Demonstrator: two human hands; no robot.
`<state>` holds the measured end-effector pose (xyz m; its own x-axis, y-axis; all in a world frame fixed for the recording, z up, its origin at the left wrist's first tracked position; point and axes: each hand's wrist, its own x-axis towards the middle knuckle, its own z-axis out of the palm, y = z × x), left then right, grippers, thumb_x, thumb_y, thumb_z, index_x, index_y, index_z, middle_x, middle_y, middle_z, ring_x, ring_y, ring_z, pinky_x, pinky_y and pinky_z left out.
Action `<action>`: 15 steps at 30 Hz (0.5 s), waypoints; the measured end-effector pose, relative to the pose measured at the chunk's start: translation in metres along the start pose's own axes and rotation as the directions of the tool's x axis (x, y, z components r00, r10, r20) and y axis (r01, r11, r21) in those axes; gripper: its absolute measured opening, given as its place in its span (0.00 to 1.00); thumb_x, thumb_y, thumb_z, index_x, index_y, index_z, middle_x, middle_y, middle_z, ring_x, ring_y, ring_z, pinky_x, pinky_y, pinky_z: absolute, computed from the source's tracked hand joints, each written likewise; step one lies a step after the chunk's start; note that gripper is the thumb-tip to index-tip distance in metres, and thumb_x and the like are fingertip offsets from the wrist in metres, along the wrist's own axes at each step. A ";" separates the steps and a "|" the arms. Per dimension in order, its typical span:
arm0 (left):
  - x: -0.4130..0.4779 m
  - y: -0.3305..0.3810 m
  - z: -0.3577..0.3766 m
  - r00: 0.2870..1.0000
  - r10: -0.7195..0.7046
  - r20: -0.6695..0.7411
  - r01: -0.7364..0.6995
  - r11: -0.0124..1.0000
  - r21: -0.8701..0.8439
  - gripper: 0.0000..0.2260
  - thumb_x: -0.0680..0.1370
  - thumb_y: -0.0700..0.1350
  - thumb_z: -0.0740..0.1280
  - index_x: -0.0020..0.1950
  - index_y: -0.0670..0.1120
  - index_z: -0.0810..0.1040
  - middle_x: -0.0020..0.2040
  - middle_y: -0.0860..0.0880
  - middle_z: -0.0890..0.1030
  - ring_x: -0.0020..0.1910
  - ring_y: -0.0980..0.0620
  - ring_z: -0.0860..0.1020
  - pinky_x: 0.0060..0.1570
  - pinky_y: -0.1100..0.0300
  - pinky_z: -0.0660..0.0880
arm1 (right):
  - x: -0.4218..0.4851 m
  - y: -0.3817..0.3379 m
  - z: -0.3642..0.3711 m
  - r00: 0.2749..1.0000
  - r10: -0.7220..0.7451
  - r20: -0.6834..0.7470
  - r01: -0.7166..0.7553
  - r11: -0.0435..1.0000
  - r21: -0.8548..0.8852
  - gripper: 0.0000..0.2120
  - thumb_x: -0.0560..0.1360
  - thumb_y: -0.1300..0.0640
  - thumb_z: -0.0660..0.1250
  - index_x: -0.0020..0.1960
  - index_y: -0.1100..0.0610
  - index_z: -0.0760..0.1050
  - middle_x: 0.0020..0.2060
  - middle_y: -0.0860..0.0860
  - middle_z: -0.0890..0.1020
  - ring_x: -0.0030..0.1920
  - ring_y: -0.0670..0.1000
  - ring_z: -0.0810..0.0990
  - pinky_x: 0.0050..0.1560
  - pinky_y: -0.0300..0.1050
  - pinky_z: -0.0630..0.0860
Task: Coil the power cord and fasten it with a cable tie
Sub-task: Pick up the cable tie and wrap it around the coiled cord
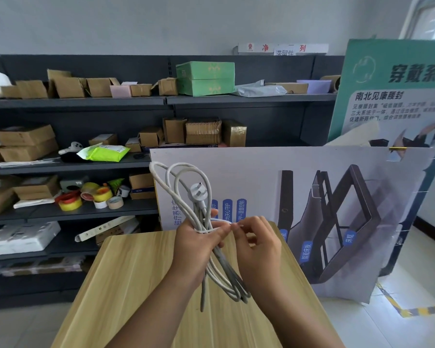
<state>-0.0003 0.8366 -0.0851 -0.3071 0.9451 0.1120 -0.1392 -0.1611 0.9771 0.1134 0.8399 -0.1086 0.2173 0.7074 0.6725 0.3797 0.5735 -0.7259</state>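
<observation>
A white power cord [183, 187] is gathered into long loops and held upright above the wooden table [136, 285]. Its three-pin plug [198, 192] points up among the top loops, and the lower loops hang down to about the table surface. My left hand [196, 244] is closed around the middle of the bundle. A thin white cable tie [217, 225] wraps around the bundle just above that hand. My right hand [258, 241] pinches the free end of the tie between thumb and fingers, right beside the left hand.
Dark shelving [73, 162] with cardboard boxes, tape rolls and packages fills the left and back. A large printed poster board [312, 209] leans behind the table, with a green one [392, 91] behind it. Tiled floor with yellow-black tape [412, 310] lies at the right.
</observation>
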 end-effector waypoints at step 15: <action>0.017 0.003 -0.010 0.997 -0.082 -0.005 0.081 0.991 -0.103 0.11 0.70 0.38 0.76 0.50 0.45 0.81 0.31 0.47 0.77 0.25 0.53 0.72 0.29 0.60 0.70 | 0.011 -0.018 -0.022 0.985 0.168 -0.027 -0.150 0.933 0.327 0.08 0.77 0.54 0.67 0.42 0.44 0.72 0.35 0.50 0.79 0.34 0.51 0.79 0.37 0.48 0.78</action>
<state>-0.0154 0.8494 -0.0825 -0.2996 0.9536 0.0303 -0.2603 -0.1123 0.9590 0.1292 0.8283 -0.0851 0.3022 0.7821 0.5450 0.0279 0.5642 -0.8252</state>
